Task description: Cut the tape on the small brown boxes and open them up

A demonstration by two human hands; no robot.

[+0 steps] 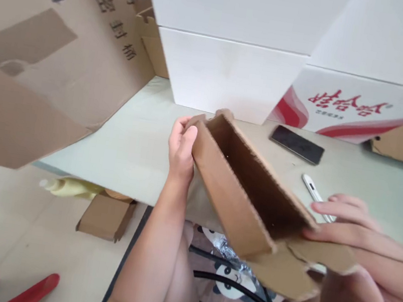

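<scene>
A narrow brown cardboard box is tilted between my hands over the near edge of the table, its long side open and its inside dark. My left hand grips the far left end, with the thumb along the top edge. At the near right end my right hand is closed about the box's end, fingers on the rim by a torn flap; its thumb is partly hidden and blurred. Just beyond those fingers lies a white utility knife on the table.
A black phone lies on the pale table. White boxes, a red-and-white printed carton and a large brown carton stand around it. On the floor are a small cardboard box and a yellowish bottle.
</scene>
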